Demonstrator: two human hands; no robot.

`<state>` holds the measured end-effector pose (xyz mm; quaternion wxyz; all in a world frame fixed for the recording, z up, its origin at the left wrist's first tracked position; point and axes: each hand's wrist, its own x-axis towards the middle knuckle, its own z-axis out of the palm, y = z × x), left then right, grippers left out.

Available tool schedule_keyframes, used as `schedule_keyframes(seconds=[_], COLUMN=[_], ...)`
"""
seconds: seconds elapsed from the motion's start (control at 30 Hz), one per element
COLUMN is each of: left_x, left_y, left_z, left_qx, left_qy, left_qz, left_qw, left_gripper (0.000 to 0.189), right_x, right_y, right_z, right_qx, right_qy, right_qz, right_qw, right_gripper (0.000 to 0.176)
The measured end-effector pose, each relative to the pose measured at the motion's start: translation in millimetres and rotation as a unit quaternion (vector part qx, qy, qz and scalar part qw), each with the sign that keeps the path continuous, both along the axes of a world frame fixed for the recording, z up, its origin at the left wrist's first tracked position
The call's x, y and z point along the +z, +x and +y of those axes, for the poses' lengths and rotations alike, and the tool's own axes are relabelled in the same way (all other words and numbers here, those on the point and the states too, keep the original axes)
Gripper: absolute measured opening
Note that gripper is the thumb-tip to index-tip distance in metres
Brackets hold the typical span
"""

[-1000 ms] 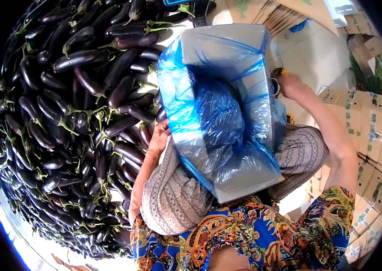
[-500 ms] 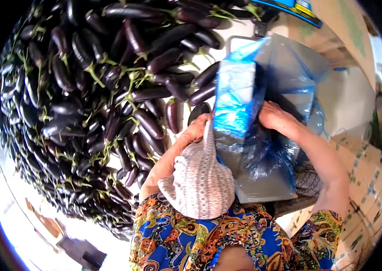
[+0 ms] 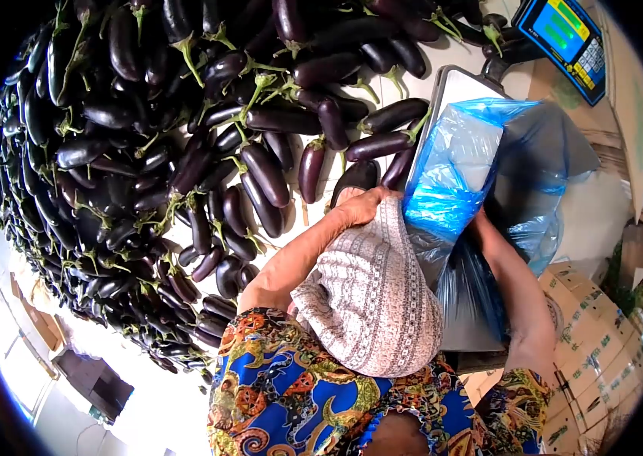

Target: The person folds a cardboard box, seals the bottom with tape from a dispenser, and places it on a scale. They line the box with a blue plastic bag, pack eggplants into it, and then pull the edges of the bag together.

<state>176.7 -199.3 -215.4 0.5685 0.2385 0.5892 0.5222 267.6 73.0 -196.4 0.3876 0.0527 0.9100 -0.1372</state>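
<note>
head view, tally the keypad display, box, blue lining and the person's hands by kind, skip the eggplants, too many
keypad display: 1
box: 1
blue lining: 1
hands: 2 (left hand; right hand, partly hidden by the lining)
total: 5

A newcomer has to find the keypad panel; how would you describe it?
From the big eggplant heap, look right to the box lined with blue plastic. Beyond it, at upper right, is the keypad panel, set apart by its blue face with green and yellow blocks.
</note>
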Motion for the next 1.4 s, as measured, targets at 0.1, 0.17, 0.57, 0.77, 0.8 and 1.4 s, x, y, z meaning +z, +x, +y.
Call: schedule_keyframes(seconds=[0.1, 0.17, 0.57, 0.77, 0.8, 1.4], left_x=[-15.5, -22.0, -28.4, 14.1, 18.3, -50.5], left_y=[6.0, 6.8, 11.1, -6.2, -18.4, -35.5], left_z=[-3.1, -3.5, -18.9, -84.9, -102.8, -205.0], left_qx=[0.012, 0.025, 0.051, 0.418, 0.385, 0.535], left_qy=[0.029, 0.051, 0.008, -0.175, -0.229, -0.089], left_qz=[-0.006, -0.005, 0.020, 0.346, 0.455, -0.189], left_qw=[1.000, 0.998, 0.998, 0.822, 0.770, 0.819], left_gripper=[0.038, 0.033, 0.034, 0.029, 0.041, 0.056], right_x=[0.5, 0.6, 22.5, 35.6, 34.4, 19.5], right_y=[1.4, 2.5, 22.2, 26.7, 26.8, 24.3], right_z=[-6.1, -10.7, 11.2, 26.9, 26.5, -87.1], right_qx=[-0.007, -0.008, -0.033, -0.034, -0.031, 0.115], right_qy=[-0.002, -0.005, -0.002, 0.000, -0.001, -0.059], right_qz=[-0.002, -0.005, 0.008, 0.018, 0.017, -0.064], right_qw=[1.000, 1.000, 0.999, 0.999, 0.999, 0.990], right_gripper=[0.034, 0.033, 0.029, 0.027, 0.026, 0.021])
